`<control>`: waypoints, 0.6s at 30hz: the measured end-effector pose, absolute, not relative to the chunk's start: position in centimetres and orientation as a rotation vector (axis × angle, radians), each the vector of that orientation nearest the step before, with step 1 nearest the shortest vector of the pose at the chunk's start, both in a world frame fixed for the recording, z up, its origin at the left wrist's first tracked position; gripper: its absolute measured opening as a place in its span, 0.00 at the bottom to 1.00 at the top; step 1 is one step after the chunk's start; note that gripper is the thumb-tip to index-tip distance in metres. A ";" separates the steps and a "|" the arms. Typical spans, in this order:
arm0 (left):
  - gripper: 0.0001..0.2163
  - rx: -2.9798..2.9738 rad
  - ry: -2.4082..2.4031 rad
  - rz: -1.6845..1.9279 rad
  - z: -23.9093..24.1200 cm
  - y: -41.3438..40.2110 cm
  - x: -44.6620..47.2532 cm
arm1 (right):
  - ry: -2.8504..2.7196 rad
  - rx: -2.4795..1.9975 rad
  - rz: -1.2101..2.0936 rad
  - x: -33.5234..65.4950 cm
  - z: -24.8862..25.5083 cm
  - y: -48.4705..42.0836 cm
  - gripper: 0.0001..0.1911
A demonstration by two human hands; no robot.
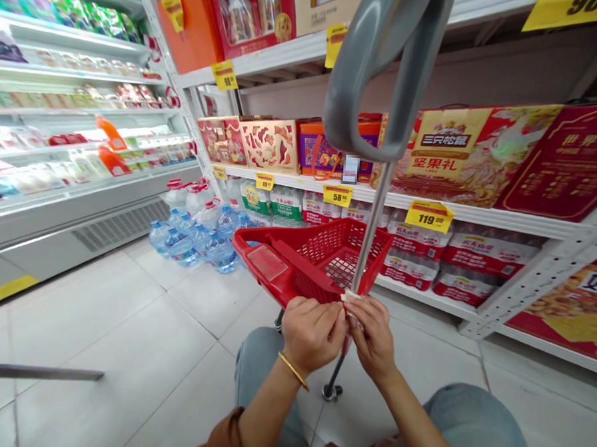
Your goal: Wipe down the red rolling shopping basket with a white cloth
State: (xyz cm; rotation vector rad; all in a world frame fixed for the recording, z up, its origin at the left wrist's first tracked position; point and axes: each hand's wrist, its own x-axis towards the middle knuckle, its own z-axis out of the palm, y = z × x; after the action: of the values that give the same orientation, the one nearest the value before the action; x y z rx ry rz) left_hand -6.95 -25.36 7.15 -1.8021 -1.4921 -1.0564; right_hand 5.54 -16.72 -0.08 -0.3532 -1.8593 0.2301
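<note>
A red shopping trolley basket [303, 270] with perforated walls stands before me, tilted in my view. From its near corner a metal pole [376, 221] rises to a grey looped handle [401, 75]. Where the pole meets the basket rim, a crumpled white cloth [350, 297] shows between my hands. My left hand [313, 332] is closed in a fist at the rim, its fingertips at the cloth's left end. Closed too, my right hand [374, 335] presses the cloth against the pole with bent fingers. Most of the cloth is hidden by the fingers.
Shelves of gift boxes [270, 145] and wrapped bottle packs [412, 253] stand behind the trolley. Large blue-tinted water bottles [197, 238] sit on the tiled floor [172, 350]. On the left runs a refrigerated display [79, 205]. A grey metal bar [40, 373] juts in at lower left.
</note>
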 end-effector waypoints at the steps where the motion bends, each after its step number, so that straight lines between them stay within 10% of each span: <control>1: 0.04 -1.808 -1.492 -1.059 7.2 -25.4 -7.0 | -1.872 -0.342 0.230 5.6 -0.1 -16.6 0.18; 18: 0.06 -1.830 -1.523 -1.105 7.2 -25.4 -9.0 | -1.830 -0.369 0.182 5.2 -2.2 -16.4 0.24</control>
State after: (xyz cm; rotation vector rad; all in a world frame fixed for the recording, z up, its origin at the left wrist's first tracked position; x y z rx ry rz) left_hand -8.96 -25.44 7.23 -1.8303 -1.5234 -1.1045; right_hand 5.17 -16.36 -2.17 -0.3695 -1.8300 0.1816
